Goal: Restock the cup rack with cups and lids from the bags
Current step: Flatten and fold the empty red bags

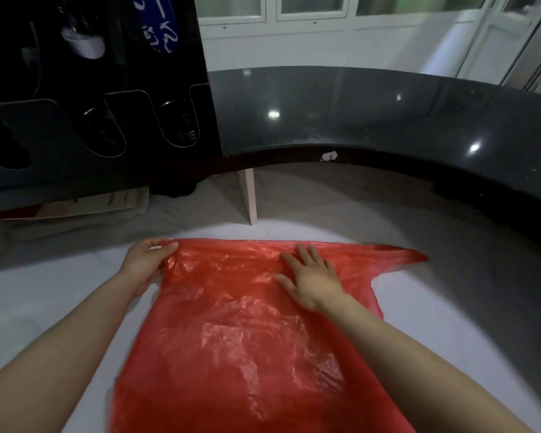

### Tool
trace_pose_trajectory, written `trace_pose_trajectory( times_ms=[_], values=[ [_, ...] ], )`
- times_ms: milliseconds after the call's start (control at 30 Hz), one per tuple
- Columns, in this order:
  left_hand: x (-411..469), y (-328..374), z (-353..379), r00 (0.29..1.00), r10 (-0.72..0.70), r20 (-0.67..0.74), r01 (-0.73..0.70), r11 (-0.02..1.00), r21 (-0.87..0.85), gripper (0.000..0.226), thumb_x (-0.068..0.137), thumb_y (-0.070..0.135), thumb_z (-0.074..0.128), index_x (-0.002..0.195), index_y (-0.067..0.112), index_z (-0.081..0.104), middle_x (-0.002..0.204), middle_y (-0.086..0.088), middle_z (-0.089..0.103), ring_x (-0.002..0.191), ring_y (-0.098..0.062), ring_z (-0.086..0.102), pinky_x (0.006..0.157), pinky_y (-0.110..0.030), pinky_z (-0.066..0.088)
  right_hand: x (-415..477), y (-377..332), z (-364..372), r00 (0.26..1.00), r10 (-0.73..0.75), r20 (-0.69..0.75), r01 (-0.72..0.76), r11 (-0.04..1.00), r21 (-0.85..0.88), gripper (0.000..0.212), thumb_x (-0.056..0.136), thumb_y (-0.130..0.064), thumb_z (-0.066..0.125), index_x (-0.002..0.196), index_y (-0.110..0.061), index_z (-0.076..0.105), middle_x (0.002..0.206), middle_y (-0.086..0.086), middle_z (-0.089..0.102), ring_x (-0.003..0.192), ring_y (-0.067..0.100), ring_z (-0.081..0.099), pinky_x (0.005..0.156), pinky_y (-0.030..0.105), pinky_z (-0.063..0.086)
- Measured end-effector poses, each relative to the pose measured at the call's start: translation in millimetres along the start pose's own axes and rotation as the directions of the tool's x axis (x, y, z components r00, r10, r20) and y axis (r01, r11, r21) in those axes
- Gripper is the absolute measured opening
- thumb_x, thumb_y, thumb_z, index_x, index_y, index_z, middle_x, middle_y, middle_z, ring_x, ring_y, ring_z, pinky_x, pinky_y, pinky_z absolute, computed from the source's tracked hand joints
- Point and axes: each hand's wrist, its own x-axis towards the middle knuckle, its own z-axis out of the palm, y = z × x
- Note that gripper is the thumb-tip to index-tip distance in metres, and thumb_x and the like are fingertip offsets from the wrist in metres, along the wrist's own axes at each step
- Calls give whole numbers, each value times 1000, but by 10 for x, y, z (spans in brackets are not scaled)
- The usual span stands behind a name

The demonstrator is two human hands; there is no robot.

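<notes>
Nearest to us, the red plastic bag (247,339) is lying flat on the white surface (450,323), reaching from the bottom edge of the view up toward the middle (its thin plastic is looking wrinkled and shiny). The left hand (147,264) is gripping the far left corner of the bag, with the fingers curled around the bunched plastic. The right hand (310,282) is resting palm down on the upper part of the bag, its fingers straight and spread, holding nothing. One handle of the bag is stretching out to the right, beyond the right hand, and is lying on the surface.

Farther away, at the upper left, the black cup rack (91,89) is standing well apart from the bag. In its rounded slots we are seeing dark stacks (180,126), but we cannot tell whether these are cups or lids. Beside the rack the dark grey counter (388,114) is curving to the right. Near the foot of the rack some flat printed papers (85,207) are lying.
</notes>
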Motion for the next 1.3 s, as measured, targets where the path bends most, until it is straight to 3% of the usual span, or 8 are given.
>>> trace_pose_trajectory(
  times_ms=[133, 233, 367, 467, 800, 1000, 1167, 1300],
  values=[
    [-189, -116, 3, 997, -67, 49, 68, 998, -18, 16, 91, 14, 61, 106, 8, 61, 74, -4, 67, 56, -9, 60, 53, -18, 50, -11, 181, 111, 990, 115, 80, -109, 991, -75, 76, 89, -72, 23, 151, -37, -2, 159, 3, -17, 144, 29, -21, 116, 54, -7],
    [-356, -240, -54, 999, -32, -21, 33, 996, 84, 13, 89, 11, 62, 102, 10, 63, 79, -8, 66, 62, -13, 58, 51, -17, 49, 13, 139, 63, 990, 141, 12, -141, 990, -29, 74, 90, -70, 25, 151, -31, 13, 160, 7, -9, 145, 30, -16, 113, 57, -7],
    [-595, -400, -216, 999, -12, -31, 17, 985, 170, 9, 90, 13, 61, 97, 10, 66, 77, -6, 66, 60, -13, 57, 57, -22, 48, 153, -236, -120, 963, -59, -264, 83, 993, 81, 50, 97, -46, 39, 139, -19, 41, 154, 10, 28, 145, 27, 17, 117, 47, 16],
    [-764, -489, -382, 996, -72, -49, 80, 981, 178, 10, 93, 16, 56, 94, 11, 65, 83, -6, 69, 66, -14, 60, 65, -25, 45, 340, -668, -244, 913, -235, -332, 301, 940, 162, 39, 95, -31, 51, 128, -10, 54, 130, 12, 53, 124, 30, 46, 105, 36, 35],
    [-1269, -713, -814, 985, -167, -39, 171, 949, 264, 17, 87, 34, 64, 85, 18, 70, 82, 3, 73, 74, -9, 67, 66, -23, 48, 1199, -1547, -385, 978, -197, -70, 209, 942, 264, 49, 96, -37, 48, 138, -10, 46, 136, 16, 53, 123, 34, 50, 96, 34, 40],
    [-1525, -924, -881, 987, -157, 43, 139, 949, 282, 11, 78, 29, 76, 87, 24, 71, 69, 9, 71, 66, 0, 66, 59, -13, 46, 1353, -1608, -302, 985, -175, -1, 168, 947, 274, 34, 90, -37, 59, 93, -5, 72, 96, 19, 70, 89, 32, 65, 70, 30, 44],
    [-1571, -1040, -804, 997, -70, 31, 52, 920, 389, 16, 73, 17, 80, 68, 22, 66, 57, 8, 67, 52, 2, 60, 51, -8, 40, 1379, -1577, -324, 982, -189, -9, 183, 934, 306, 29, 87, -35, 64, 89, -8, 72, 90, 17, 70, 80, 29, 64, 73, 34, 48],
    [-1566, -1055, -913, 999, -33, -27, 40, 948, 317, 19, 78, 11, 75, 66, 13, 60, 55, 2, 65, 52, -6, 60, 55, -17, 45, 1434, -1490, -313, 984, -154, -93, 176, 931, 321, 24, 91, -20, 61, 108, -6, 69, 109, 18, 68, 103, 33, 62, 84, 32, 44]
  ],
)
